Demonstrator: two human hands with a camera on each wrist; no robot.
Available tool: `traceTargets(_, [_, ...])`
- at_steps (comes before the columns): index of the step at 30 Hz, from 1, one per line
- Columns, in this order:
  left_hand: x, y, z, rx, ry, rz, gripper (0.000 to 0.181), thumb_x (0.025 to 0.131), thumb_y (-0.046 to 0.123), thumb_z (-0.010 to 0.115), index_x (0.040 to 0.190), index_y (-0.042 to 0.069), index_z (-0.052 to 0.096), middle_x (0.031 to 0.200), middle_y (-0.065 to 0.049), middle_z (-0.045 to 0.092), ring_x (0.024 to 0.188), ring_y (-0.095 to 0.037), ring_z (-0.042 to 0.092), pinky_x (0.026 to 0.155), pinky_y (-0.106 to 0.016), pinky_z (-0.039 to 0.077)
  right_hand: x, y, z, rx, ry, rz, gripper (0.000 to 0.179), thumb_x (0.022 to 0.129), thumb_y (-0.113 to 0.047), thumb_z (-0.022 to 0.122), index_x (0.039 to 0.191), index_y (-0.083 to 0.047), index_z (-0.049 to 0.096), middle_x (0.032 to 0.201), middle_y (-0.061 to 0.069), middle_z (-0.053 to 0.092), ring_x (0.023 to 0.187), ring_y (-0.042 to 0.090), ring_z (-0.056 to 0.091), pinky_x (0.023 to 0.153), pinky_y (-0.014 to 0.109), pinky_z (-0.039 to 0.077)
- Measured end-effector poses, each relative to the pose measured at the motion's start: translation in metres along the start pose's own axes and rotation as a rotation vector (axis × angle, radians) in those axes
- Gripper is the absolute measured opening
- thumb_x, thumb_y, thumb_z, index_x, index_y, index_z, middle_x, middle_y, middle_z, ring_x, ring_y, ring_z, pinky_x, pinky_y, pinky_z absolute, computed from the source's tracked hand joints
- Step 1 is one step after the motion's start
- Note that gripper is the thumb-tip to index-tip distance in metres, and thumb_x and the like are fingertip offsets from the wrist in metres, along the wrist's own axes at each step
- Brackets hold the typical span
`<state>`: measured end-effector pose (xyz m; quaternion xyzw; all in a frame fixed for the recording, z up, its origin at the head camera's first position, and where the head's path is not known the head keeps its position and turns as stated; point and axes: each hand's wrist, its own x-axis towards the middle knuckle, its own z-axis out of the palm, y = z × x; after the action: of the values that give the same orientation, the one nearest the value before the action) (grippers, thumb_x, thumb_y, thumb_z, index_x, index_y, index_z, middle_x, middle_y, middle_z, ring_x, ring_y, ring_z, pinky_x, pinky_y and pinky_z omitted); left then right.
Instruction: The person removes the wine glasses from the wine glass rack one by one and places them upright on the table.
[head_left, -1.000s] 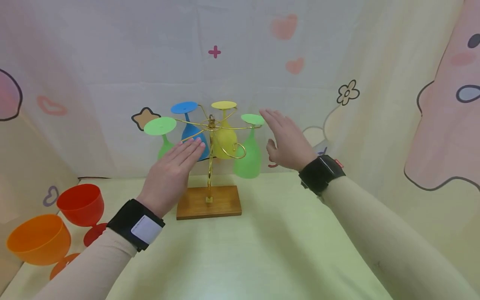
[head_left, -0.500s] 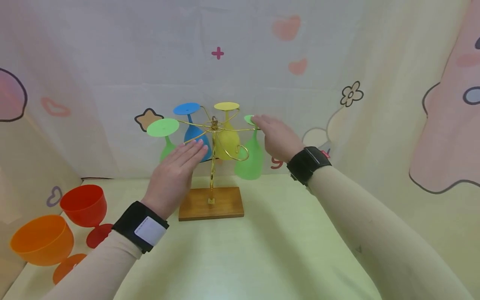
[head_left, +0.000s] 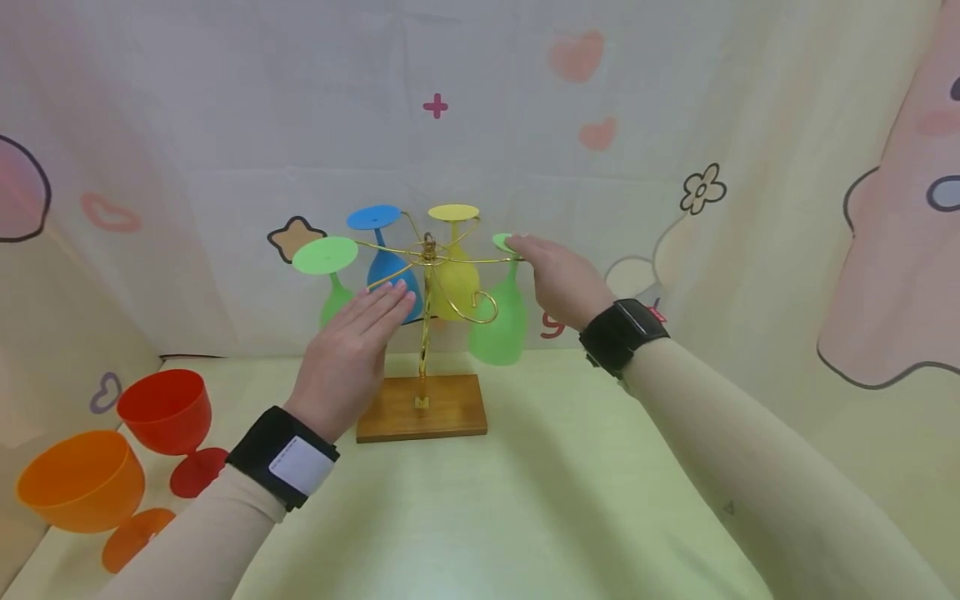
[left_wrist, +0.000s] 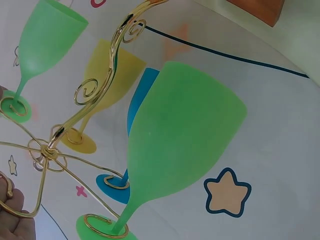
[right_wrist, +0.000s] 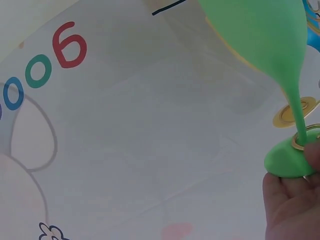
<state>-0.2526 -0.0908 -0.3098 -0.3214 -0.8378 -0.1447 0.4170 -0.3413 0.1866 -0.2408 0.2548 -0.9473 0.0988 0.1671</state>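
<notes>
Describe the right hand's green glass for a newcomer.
Find the gold rack on its wooden base. On its right hangs an upside-down green glass. The other green glass hangs at left; only this one's foot is pinched by the right hand.

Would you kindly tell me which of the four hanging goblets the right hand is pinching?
The right green goblet, whose foot the right hand pinches; the left green goblet, blue goblet and yellow goblet hang clear of that hand.

Rightmost green goblet [head_left: 504, 335], upside down, stem within a curled end of the gold wire rack [head_left: 426, 327]
</notes>
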Motion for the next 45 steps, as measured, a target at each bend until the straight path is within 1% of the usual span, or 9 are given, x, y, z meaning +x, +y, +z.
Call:
traceTargets(8, [0.001,-0.001,-0.002,-0.013,0.028,0.012,0.046,0.084,-0.010,0.061,0.130,0.000,0.058,0.133,-0.017,0.059,0.127,-0.023,0.045,0.107,-0.046,0.041,-0.004,-0.002,-0.006,-0.017,0.004,-0.026,0.062,0.087,0.015,0.039,0.142,-0.012,0.045,0.141,0.011,0.053,0.129,0.026,0.042,0.103,0.047,0.046])
traceTargets(15, [0.002,-0.001,-0.002,-0.029,0.026,0.011,0.047,0.083,-0.011,0.062,0.129,0.000,0.058,0.133,-0.016,0.059,0.127,-0.023,0.046,0.108,-0.045,0.041,-0.005,-0.010,-0.018,-0.052,-0.037,-0.063,0.062,0.088,0.015,0.038,0.141,-0.014,0.046,0.140,0.008,0.053,0.127,0.023,0.046,0.102,0.045,0.047])
traceTargets(20, [0.003,-0.002,-0.002,-0.037,0.021,0.007,0.048,0.083,-0.011,0.062,0.130,0.001,0.058,0.133,-0.015,0.059,0.127,-0.022,0.045,0.108,-0.045,0.041,0.008,-0.024,-0.027,-0.061,-0.032,-0.126,0.058,0.089,0.014,0.039,0.140,-0.013,0.049,0.138,0.007,0.056,0.125,0.022,0.048,0.104,0.044,0.046])
traceTargets(22, [0.003,-0.002,-0.002,-0.038,0.022,0.007,0.048,0.083,-0.011,0.062,0.130,0.001,0.058,0.133,-0.015,0.059,0.128,-0.022,0.045,0.108,-0.045,0.041,0.016,-0.028,-0.029,-0.065,-0.045,-0.131,0.058,0.089,0.013,0.038,0.140,-0.013,0.048,0.139,0.007,0.055,0.125,0.023,0.048,0.105,0.043,0.045])
traceTargets(27, [0.002,-0.002,-0.003,-0.041,0.016,0.009,0.048,0.083,-0.012,0.061,0.129,0.000,0.058,0.133,-0.015,0.059,0.128,-0.022,0.045,0.108,-0.045,0.040,0.034,-0.028,-0.028,-0.040,-0.082,-0.045,0.061,0.090,0.013,0.035,0.143,-0.014,0.045,0.142,0.009,0.051,0.128,0.024,0.044,0.109,0.043,0.040])
traceTargets(33, [0.002,-0.001,-0.003,-0.046,0.005,0.000,0.049,0.083,-0.013,0.061,0.130,0.000,0.058,0.133,-0.016,0.059,0.128,-0.022,0.044,0.109,-0.045,0.040,0.042,-0.017,-0.025,-0.008,-0.046,0.069,0.066,0.088,0.014,0.034,0.147,-0.017,0.039,0.143,0.009,0.050,0.127,0.026,0.044,0.106,0.045,0.042])
traceTargets(38, [0.001,-0.001,-0.003,-0.040,-0.002,-0.006,0.050,0.082,-0.013,0.061,0.130,0.001,0.058,0.133,-0.016,0.059,0.128,-0.022,0.044,0.109,-0.045,0.040,0.040,-0.008,-0.022,-0.007,-0.005,0.101,0.065,0.090,0.013,0.034,0.148,-0.016,0.037,0.144,0.011,0.049,0.125,0.029,0.046,0.100,0.048,0.047])
traceTargets(42, [0.001,-0.002,-0.003,-0.037,-0.007,-0.009,0.049,0.083,-0.012,0.061,0.130,0.001,0.057,0.133,-0.015,0.059,0.129,-0.022,0.044,0.109,-0.044,0.040,0.033,0.004,-0.019,-0.030,0.039,0.109,0.062,0.091,0.011,0.033,0.147,-0.017,0.039,0.144,0.010,0.049,0.128,0.028,0.044,0.101,0.048,0.046])
traceTargets(45, [0.001,-0.002,-0.003,-0.034,-0.009,-0.007,0.049,0.084,-0.011,0.061,0.131,0.001,0.057,0.133,-0.015,0.059,0.129,-0.022,0.043,0.109,-0.044,0.040,0.023,0.015,-0.016,-0.025,0.091,0.103,0.053,0.094,0.007,0.036,0.142,-0.013,0.046,0.140,0.012,0.054,0.126,0.028,0.046,0.103,0.048,0.045])
